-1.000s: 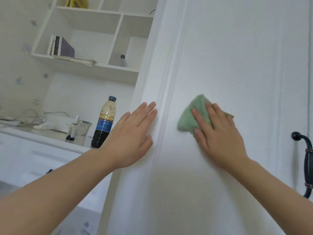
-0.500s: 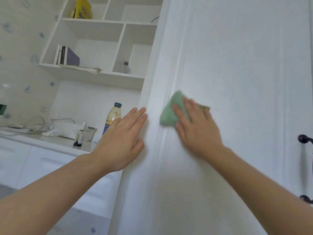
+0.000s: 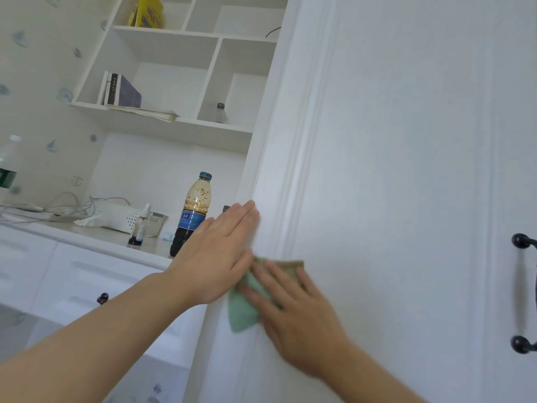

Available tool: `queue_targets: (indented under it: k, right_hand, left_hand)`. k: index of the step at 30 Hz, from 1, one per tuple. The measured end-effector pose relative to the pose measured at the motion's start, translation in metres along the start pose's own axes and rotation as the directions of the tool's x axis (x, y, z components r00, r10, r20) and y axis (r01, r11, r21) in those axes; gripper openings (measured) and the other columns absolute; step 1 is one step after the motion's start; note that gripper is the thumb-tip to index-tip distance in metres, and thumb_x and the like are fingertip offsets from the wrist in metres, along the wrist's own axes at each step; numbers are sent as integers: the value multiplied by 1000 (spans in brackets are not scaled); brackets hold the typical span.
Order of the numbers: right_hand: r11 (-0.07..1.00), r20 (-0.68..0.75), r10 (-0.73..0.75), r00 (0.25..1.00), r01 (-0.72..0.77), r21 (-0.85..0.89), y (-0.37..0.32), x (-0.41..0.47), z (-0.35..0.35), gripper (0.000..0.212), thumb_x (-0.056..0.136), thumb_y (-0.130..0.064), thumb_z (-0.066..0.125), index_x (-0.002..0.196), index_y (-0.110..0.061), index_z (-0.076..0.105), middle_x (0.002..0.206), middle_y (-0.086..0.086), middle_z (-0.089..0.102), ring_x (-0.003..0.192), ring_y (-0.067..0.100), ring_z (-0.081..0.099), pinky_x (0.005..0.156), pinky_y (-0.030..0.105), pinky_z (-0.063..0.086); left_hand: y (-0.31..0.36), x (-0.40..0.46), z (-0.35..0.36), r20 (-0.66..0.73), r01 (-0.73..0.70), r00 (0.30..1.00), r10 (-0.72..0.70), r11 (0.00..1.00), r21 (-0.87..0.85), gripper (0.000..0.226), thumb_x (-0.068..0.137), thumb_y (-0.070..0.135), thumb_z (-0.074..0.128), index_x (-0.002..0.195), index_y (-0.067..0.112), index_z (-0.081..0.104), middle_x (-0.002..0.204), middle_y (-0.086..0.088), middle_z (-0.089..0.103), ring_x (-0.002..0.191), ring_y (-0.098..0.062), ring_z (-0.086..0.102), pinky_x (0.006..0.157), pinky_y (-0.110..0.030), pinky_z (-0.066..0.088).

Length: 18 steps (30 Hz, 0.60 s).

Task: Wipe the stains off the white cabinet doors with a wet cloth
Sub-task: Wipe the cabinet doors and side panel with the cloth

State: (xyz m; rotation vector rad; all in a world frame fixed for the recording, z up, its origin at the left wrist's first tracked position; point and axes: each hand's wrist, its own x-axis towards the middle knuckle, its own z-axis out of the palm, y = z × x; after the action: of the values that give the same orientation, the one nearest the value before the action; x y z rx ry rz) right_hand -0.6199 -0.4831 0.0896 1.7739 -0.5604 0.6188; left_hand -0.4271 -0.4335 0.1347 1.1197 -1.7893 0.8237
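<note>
Over the last second the right hand point(image 3: 293, 312) has dragged the green cloth point(image 3: 242, 309) leftward and down across the white cabinet door point(image 3: 406, 170), from the flat panel to the ridged moulding at the door's left edge, where it now sits just below and beside the left hand point(image 3: 216, 254). The right fingers lie spread and straight on top of the cloth, pressing it flat against the door, while the left hand stays open-palmed on the door's edge, bracing it. The flat panel looks covered, so the moulding's grooves probably come next; no stain is clearly visible.
</note>
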Motion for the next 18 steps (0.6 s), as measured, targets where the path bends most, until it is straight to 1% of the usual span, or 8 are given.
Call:
queue_targets:
  k: [2,5,8,9,11,13,15,18]
  right_hand:
    - [994,-59,108,992,-108,-4,32,26,-6,52,88,-34,40,140,-25,43,149,6,39,135,24,38,101,46,31]
    - [936,-89,346,934,-350,-27,67,74,-19,54,90,-37,33,141,-21,45,147,12,40,134,29,40,102,50,35]
    - [875,-137,483,865,-483,32,61,100,-18,56,93,-37,26,144,-19,39,151,12,34,139,30,30,107,51,22]
    - [874,-159,484,861,-484,39,50,99,-12,55,93,-36,27,144,-18,39,151,13,33,140,30,29,107,50,17]
    - [923,-167,381,909,-384,17,20,86,-2,51,93,-33,32,140,-17,45,150,12,35,139,29,32,107,50,18]
    - [974,-104,224,969,-227,-17,-3,66,5,47,92,-32,36,133,-17,54,148,8,40,139,25,33,106,50,27]
    - [995,-56,100,993,-100,2,3,53,1,46,91,-34,37,131,-18,56,146,5,44,137,23,37,103,47,36]
    - [992,-74,126,989,-125,16,55,51,-16,46,93,-35,35,131,-19,56,146,6,44,136,24,39,102,48,36]
  left_hand:
    - [-1,5,-5,5,17,1000,-17,1000,-10,78,78,49,6,148,18,20,157,5,11,144,-13,12,111,-35,20]
    - [0,10,-12,-49,11,999,-12,1000,-24,77,79,48,10,147,15,25,156,2,17,142,-17,19,110,-36,22]
    - [-3,12,-15,-52,0,999,-1,1000,-25,76,79,48,10,148,18,23,156,4,17,141,-15,18,108,-32,20]
    - [-3,12,-14,-60,-1,998,-1,999,-34,75,79,47,11,148,18,23,156,4,17,141,-14,19,108,-31,21]
    - [-4,9,-8,-90,2,996,-8,998,-61,73,81,46,15,147,18,25,155,5,19,141,-13,20,108,-33,22]
    - [-2,7,1,-86,11,996,-18,996,-87,72,81,46,15,147,18,25,156,6,16,142,-11,16,111,-36,20]
    - [1,5,11,-90,13,996,-21,996,-84,71,83,45,16,147,18,25,156,7,15,143,-12,13,111,-39,19]
    - [17,17,21,-136,-54,990,43,995,-80,66,86,42,20,147,18,26,155,9,13,143,-14,11,110,-42,17]
